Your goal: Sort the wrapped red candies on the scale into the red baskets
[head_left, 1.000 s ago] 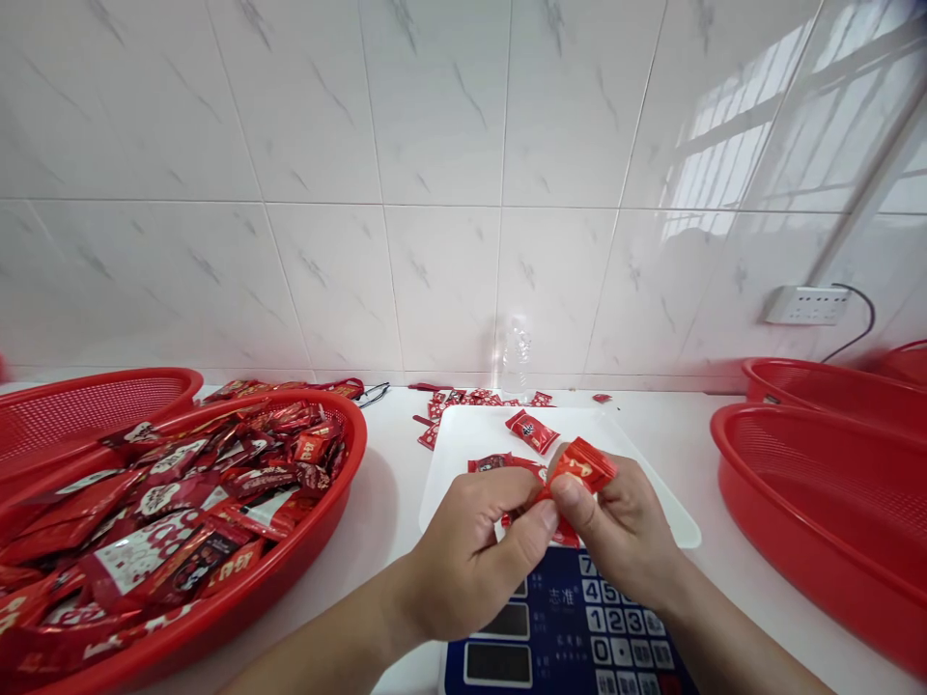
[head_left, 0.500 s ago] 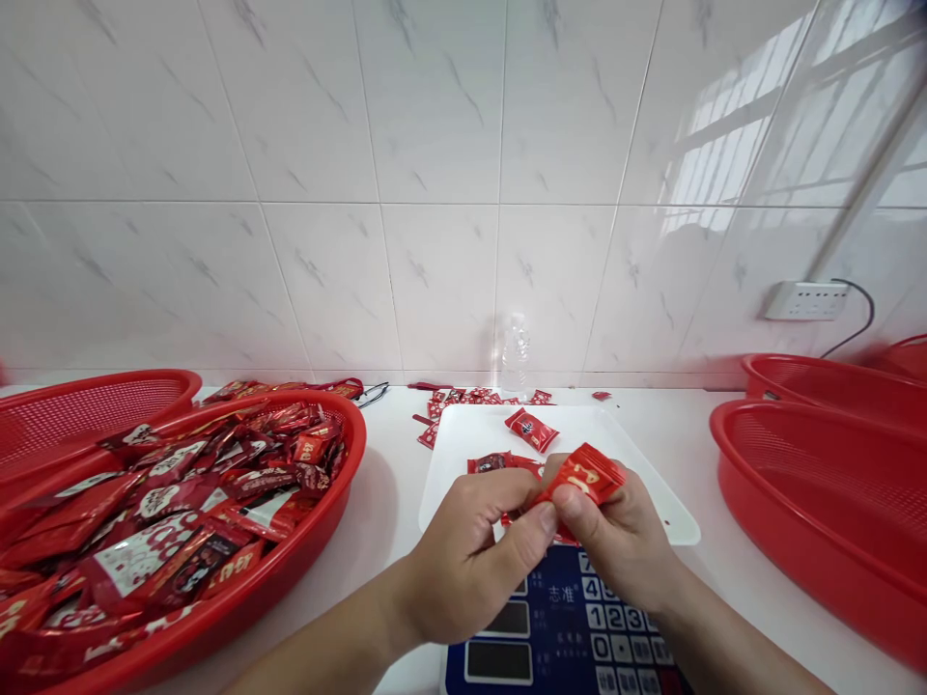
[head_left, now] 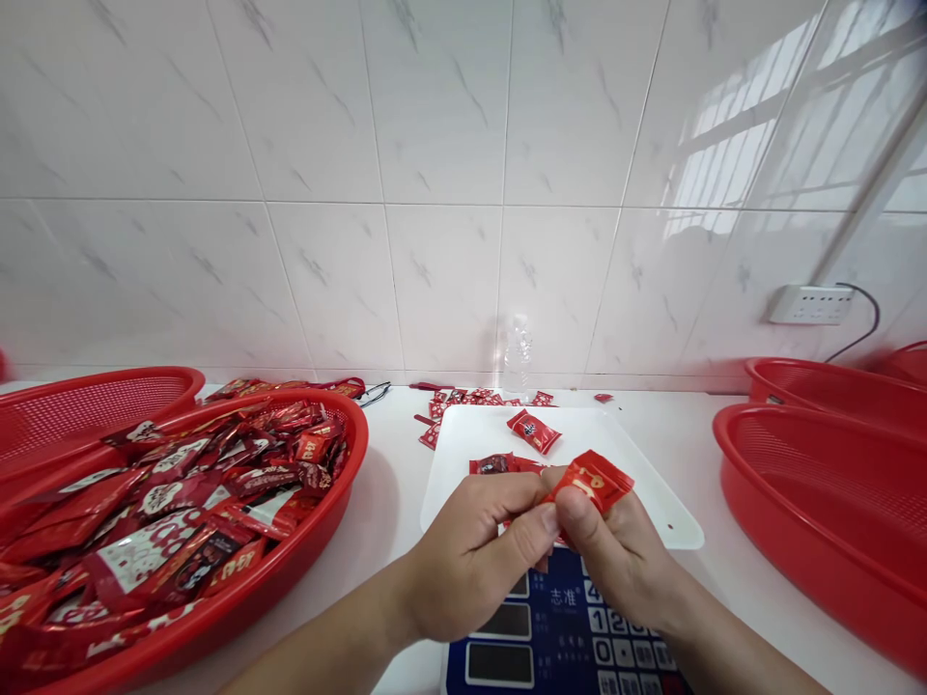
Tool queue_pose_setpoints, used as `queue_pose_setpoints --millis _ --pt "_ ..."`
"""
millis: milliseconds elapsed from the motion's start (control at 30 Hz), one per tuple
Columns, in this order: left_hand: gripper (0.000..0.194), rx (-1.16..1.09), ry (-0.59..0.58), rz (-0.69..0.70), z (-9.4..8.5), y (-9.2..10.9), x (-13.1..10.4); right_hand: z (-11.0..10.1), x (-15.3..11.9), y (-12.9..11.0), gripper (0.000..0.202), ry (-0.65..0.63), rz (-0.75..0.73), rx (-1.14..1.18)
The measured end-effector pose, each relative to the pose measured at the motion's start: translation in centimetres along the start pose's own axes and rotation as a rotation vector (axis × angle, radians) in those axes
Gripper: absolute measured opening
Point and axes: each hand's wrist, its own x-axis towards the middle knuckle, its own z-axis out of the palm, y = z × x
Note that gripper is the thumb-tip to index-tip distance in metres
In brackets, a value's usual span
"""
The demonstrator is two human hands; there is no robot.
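A small red candy packet (head_left: pixel 598 480) with gold print is gripped between both hands above the scale. My left hand (head_left: pixel 482 555) pinches its near left end between thumb and fingers. My right hand (head_left: pixel 615 541) holds the packet's body, thumb pressed on top. Below them is a digital scale with a blue keypad panel (head_left: pixel 561 637) and a white weighing tray (head_left: pixel 453 434). On the tray lie a red packet (head_left: pixel 534 431) and a darker red packet (head_left: pixel 494 464); more red wrappers are partly hidden behind my hands.
At left stands a red basket (head_left: pixel 354 454) heaped with red packets, another red basket (head_left: pixel 108 391) behind it. Red basins (head_left: pixel 818 521) stand at right. A clear bottle (head_left: pixel 518 357) and scattered red wrappers (head_left: pixel 478 397) sit near the tiled wall, which carries a power socket (head_left: pixel 812 305).
The packet in my hands has tilted slightly, its free end shifting a little right and down. Both hands keep their grip; the view has shifted slightly.
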Motion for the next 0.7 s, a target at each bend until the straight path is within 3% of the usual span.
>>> queue_pose_setpoints --millis 300,500,700 --pt "0.026 0.018 -0.004 0.026 -0.01 0.06 -0.03 -0.09 0.12 -0.10 0.039 0.000 -0.036 -0.046" --pt "0.025 0.086 -0.079 0.027 -0.41 0.16 -0.05 -0.18 -0.08 -0.10 0.042 0.019 -0.004 -0.017" --pt "0.027 0.106 -0.040 0.001 -0.34 0.03 0.04 -0.04 0.02 -0.14 0.043 0.038 0.034 -0.004"
